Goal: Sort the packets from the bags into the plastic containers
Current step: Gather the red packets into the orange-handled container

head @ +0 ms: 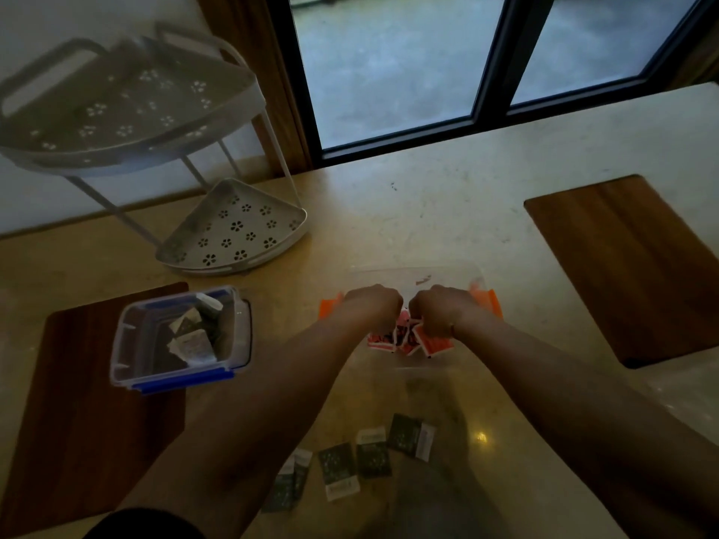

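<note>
A clear container with orange clips sits at the table's middle. Over it, my left hand and my right hand are both closed on a bunch of red packets, knuckles nearly touching. To the left, a clear container with blue clips stands on a wooden board and holds several dark and white packets. Several dark packets lie loose on the table near me, between my forearms.
A white two-tier corner rack with flower holes stands at the back left. One wooden board lies at the left, another at the right. A window is behind the table.
</note>
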Motion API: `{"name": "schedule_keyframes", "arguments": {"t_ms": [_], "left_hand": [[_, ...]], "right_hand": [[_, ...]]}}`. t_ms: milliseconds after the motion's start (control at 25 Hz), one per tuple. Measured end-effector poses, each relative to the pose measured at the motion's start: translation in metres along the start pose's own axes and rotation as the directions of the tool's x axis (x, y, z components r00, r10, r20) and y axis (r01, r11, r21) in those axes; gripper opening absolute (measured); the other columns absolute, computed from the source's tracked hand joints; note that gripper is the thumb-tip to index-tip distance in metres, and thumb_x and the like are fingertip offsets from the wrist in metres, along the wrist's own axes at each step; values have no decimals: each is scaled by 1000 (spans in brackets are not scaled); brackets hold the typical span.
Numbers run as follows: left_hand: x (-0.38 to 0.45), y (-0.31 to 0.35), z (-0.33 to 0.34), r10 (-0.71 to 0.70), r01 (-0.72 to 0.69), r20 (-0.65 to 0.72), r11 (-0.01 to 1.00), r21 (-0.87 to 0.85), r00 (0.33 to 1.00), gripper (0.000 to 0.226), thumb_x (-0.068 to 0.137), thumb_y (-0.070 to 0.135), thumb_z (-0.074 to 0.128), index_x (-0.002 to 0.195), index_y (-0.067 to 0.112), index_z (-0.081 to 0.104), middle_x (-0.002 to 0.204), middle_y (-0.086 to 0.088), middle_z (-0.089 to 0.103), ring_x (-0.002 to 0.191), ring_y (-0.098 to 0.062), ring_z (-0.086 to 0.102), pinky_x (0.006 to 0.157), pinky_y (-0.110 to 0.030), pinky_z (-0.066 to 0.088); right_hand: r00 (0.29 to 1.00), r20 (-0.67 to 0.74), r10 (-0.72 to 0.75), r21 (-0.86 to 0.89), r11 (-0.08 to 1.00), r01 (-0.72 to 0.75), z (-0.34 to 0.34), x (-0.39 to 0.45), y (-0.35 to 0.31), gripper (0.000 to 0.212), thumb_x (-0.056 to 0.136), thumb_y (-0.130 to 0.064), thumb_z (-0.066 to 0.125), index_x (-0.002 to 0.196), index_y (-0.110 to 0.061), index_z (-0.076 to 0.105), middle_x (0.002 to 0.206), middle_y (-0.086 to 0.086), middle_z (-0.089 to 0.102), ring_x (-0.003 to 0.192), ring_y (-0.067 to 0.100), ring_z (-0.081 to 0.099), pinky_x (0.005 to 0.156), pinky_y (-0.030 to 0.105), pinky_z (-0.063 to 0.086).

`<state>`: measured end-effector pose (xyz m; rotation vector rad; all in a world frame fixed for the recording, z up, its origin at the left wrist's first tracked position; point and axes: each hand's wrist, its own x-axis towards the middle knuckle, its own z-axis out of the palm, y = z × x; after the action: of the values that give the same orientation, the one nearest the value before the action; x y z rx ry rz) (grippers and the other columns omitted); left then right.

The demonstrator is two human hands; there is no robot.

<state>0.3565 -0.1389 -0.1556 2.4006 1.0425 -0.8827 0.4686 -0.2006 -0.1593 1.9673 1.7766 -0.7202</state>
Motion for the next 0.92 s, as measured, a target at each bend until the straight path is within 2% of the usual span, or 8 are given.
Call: {"name": "schedule_keyframes", "arguments": {"t_ms": [160,280,480,600,720,920], "left_hand": [[9,-3,13,2,-5,-57,999,-51,998,34,88,8,58,120,20,58,108,-5,63,92,-23,62,76,-35,55],[13,-4,21,-5,-2,-101,997,-73,995,31,87,13,60,117,21,56,108,-5,63,92,-23,62,79,-38,56],[9,-4,27,17,-16,-166,1000,10,986,35,88,20,62,122,19,51,108,-8,58,97,-25,59,78,-38,53],[2,-3,26,19,-11,-219,999,37,976,47,87,19,64,130,21,46,115,-9,56,102,-26,56,74,-35,48],[-11,-1,20,20,-7,-257,999,53,966,57,86,16,65,138,22,42,124,-9,53,111,-28,53,80,-37,46],[-45,-5,5,21,-10,-320,999,38,947,58,87,12,60,140,23,40,132,-9,51,117,-29,51,86,-38,46]], "right_hand": [[997,-74,-9,-50,999,6,8,3,4,17,92,-13,48,98,-18,63,90,5,61,74,21,56,60,30,41],[988,-155,-14,-57,998,5,12,2,5,12,94,-18,48,102,-18,58,92,5,62,71,19,53,61,30,40],[978,-210,-9,-64,998,-5,15,0,2,13,94,-18,50,105,-16,55,96,7,61,71,20,51,61,31,39],[971,-240,-4,-52,999,-8,14,-3,0,15,94,-19,50,108,-15,54,101,7,60,74,21,51,62,32,38],[954,-299,11,-26,999,-20,12,-9,-3,20,92,-16,54,113,-16,55,109,7,61,83,22,59,63,31,42],[909,-415,29,4,1000,-30,1,-30,-14,33,89,-27,61,121,-20,56,112,4,63,89,22,63,66,29,46]]}}
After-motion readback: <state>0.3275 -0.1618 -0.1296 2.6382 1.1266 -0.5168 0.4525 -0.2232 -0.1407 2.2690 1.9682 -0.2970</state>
